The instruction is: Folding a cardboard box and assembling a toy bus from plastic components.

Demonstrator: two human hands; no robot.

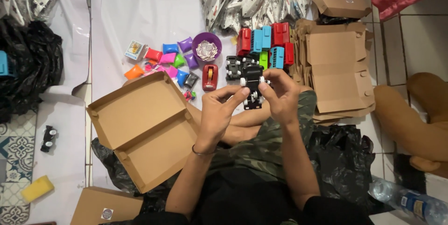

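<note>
Both hands meet at frame centre, above the lap. Left hand (219, 110): fingers curled, thumb and index tip pinched on the lower left side of a black toy car chassis (252, 87). Right hand (280, 95): fingers wrapped around the chassis's right side, thumb on top. The chassis is hard moulded plastic, boxy, with small white wheel hubs; it is held off the floor between the 2 hands.

Just left of the hands lies an open cardboard box (144, 129), matte brown, flat, with 2 shallow halves joined at a crease; both halves are unfilled. Beyond the hands: a cluster of blocky plastic truck bodies (266, 43) in red, blue and green, and a purple round bowl (206, 44) holding white discs. Small glossy pillow-shaped packets (163, 59) in several colours sit left of the bowl. A red tape dispenser (210, 76) stands below the bowl. Stacked flat cardboard blanks (338, 73) lie to the right.
</note>
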